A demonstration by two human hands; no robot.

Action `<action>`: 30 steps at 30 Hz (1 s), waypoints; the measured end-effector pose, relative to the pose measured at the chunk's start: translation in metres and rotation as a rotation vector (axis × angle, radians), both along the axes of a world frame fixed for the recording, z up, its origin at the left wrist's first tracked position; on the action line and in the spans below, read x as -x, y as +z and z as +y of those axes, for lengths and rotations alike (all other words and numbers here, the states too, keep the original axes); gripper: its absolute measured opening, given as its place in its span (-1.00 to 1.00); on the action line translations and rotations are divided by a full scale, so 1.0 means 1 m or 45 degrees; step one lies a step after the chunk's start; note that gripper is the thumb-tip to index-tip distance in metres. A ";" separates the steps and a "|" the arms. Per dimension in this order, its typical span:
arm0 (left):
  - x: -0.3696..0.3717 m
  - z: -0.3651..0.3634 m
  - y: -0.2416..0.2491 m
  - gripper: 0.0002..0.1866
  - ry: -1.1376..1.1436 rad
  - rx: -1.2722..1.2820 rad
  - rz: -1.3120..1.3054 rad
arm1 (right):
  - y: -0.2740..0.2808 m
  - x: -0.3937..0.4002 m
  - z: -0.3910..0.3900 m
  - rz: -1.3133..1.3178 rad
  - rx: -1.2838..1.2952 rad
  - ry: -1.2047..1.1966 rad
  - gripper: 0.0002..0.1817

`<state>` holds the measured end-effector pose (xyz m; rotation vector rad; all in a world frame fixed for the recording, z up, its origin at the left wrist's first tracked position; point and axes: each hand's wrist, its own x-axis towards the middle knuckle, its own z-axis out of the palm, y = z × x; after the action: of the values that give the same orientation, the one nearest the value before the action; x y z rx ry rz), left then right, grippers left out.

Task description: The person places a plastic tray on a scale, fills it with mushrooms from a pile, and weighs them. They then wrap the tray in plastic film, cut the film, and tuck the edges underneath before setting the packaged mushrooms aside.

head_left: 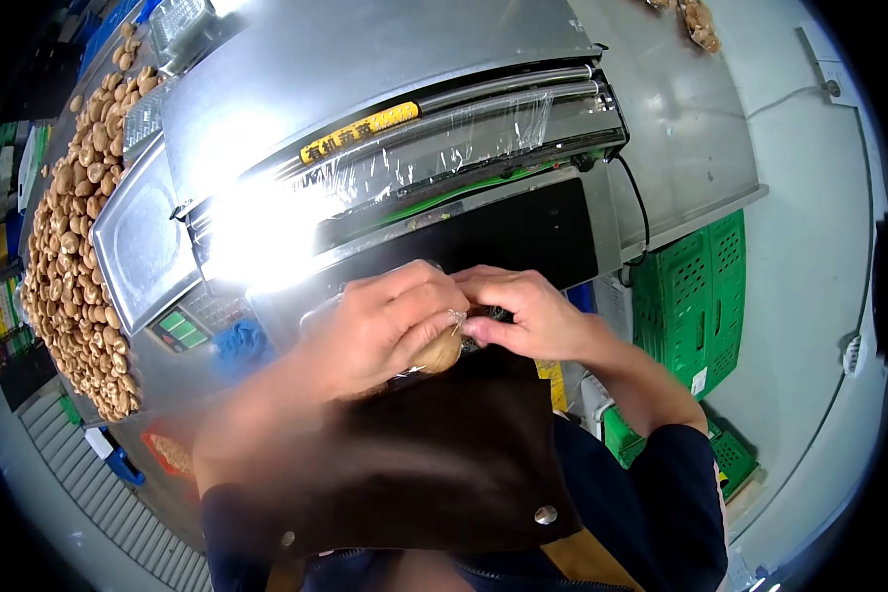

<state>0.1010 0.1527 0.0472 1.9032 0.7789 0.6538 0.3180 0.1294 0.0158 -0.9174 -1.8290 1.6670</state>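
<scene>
Close to my body, above a dark brown apron [434, 464], my left hand [390, 321] curls over a tray pack of mushrooms [438, 355] covered in shiny cling film. Most of the pack is hidden under that hand. My right hand [528, 311] meets it at the pack's right end, thumb and fingers pinched together at the film. Just beyond both hands lies the black plate [538, 232] of a film wrapping machine, with clear film [464, 128] stretched across its rollers.
Loose mushrooms [79, 227] are heaped along the left, beside a metal scale pan [146, 237] and clear plastic trays [180, 30]. A blue cloth [239, 343] lies near the scale's keypad [178, 329]. Green crates [691, 306] stand at the right, with a black cable [644, 202] nearby.
</scene>
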 end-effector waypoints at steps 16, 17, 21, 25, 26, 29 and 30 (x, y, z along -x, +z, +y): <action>0.008 0.008 -0.005 -0.93 -0.166 -0.053 -0.049 | 0.001 -0.018 0.016 -0.274 0.200 0.318 -0.67; 0.010 0.009 -0.004 -0.93 -0.170 -0.041 -0.029 | 0.001 -0.018 0.019 -0.271 0.228 0.355 -0.68; 0.014 0.009 -0.002 -0.93 -0.124 -0.013 -0.040 | 0.001 -0.015 0.027 -0.100 0.220 0.335 -0.65; 0.015 0.009 -0.009 -0.94 -0.039 -0.034 -0.122 | 0.002 -0.009 0.021 -0.030 0.128 0.168 -0.70; 0.014 0.008 -0.011 -0.94 -0.020 -0.035 -0.135 | -0.003 -0.003 0.014 -0.013 0.108 0.102 -0.71; 0.010 0.007 -0.015 -0.95 0.004 -0.044 -0.159 | -0.008 0.005 -0.001 -0.036 0.189 -0.025 -0.70; 0.009 0.008 -0.016 -0.94 -0.004 -0.054 -0.158 | -0.007 0.004 -0.003 -0.055 0.235 -0.059 -0.68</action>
<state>0.0915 0.1607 0.0316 1.8818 0.6877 0.7842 0.3140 0.1262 0.0085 -1.0717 -1.6889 1.8232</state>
